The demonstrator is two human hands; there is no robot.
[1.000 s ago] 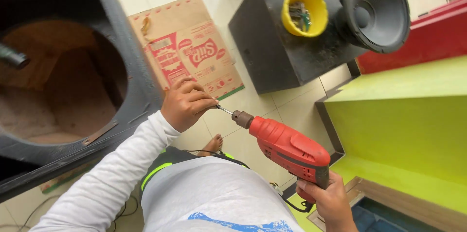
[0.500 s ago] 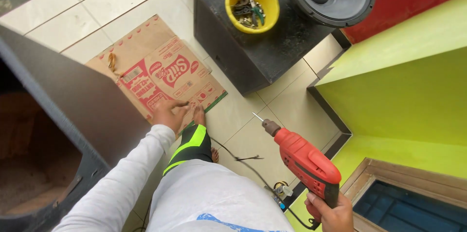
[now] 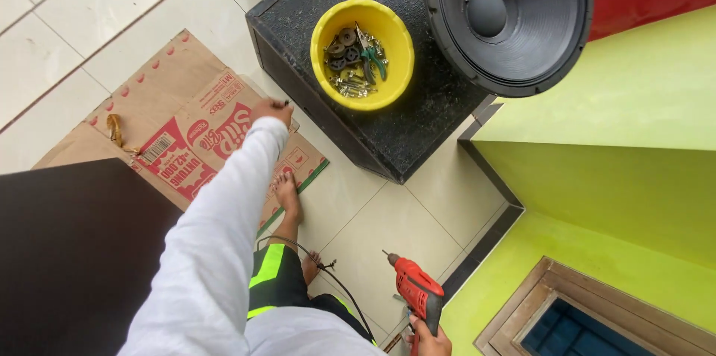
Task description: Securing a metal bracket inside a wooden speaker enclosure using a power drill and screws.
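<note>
Seen from the head camera: right hand (image 3: 426,339) clenched round the grip of a red electric drill (image 3: 415,290), bit tilted up-left above the fist. Left hand (image 3: 271,110) outstretched over flattened cardboard (image 3: 186,121), fingertips pinching something small and dark.

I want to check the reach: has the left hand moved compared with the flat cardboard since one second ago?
Yes. The left hand has gone away from the body, across the cardboard, to its far edge near the black box. Earlier it was beside the drill's tip.
</note>
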